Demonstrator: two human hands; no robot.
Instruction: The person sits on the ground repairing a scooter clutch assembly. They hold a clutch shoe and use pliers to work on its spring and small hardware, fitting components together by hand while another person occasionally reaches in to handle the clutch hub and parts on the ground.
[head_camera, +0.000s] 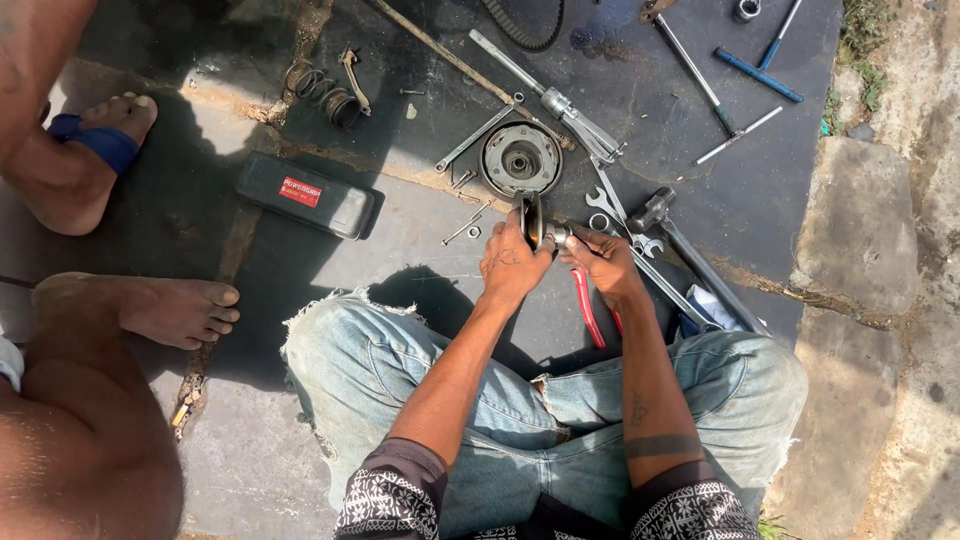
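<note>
I sit on the ground in torn jeans with both arms stretched forward. My left hand grips a round metal pulley disc that stands on edge. My right hand is closed on the short shaft or small part sticking out of the disc's right side. Just beyond the disc lies a round clutch assembly flat on the ground. Red-handled pliers lie under my right wrist.
Spanners, a hammer, long socket wrenches, screwdrivers, a spring, a drive belt and loose bolts are scattered on the dark mat. A black tool case lies left. Another person's bare feet are at the left.
</note>
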